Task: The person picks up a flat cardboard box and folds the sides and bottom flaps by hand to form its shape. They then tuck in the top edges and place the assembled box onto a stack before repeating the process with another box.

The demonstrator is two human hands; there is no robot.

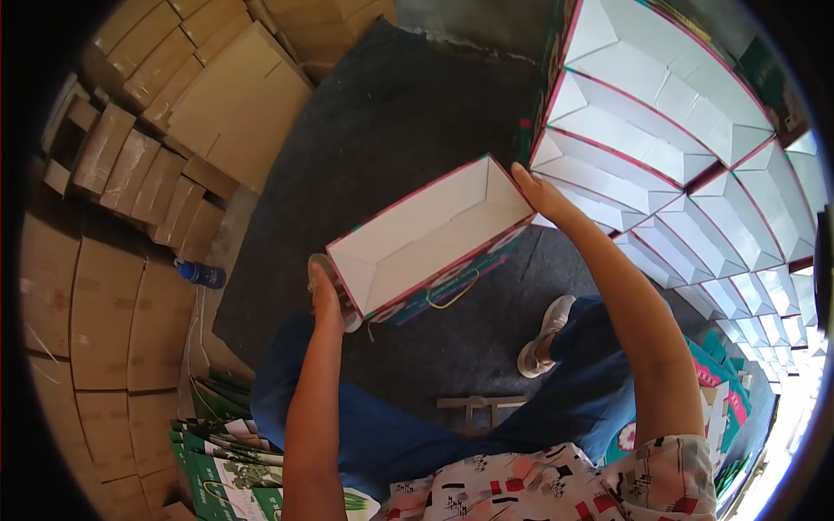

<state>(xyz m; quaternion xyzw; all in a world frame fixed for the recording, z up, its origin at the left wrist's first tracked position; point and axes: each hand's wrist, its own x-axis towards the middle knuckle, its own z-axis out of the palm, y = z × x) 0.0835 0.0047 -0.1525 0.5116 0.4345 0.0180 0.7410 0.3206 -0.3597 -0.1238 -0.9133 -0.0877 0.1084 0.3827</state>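
Note:
An open gift box (417,243), white inside with a red rim and a teal printed side, is held in the air between my two hands. It tilts, with its right end farther from me. My left hand (325,300) presses against the left short end. At the opposite short end, my right hand (540,195) grips the wall, its fingertips partly hidden. A thin yellow cord handle (453,293) hangs from the side facing me. The underside of the box cannot be seen.
Rows of similar open white boxes (669,113) are stacked on the right. Brown cartons (100,304) pile up along the left, near a blue bottle (201,273). Flat green printed cardboard (234,473) lies at lower left. A small wooden frame (478,404) rests on the dark floor (382,130).

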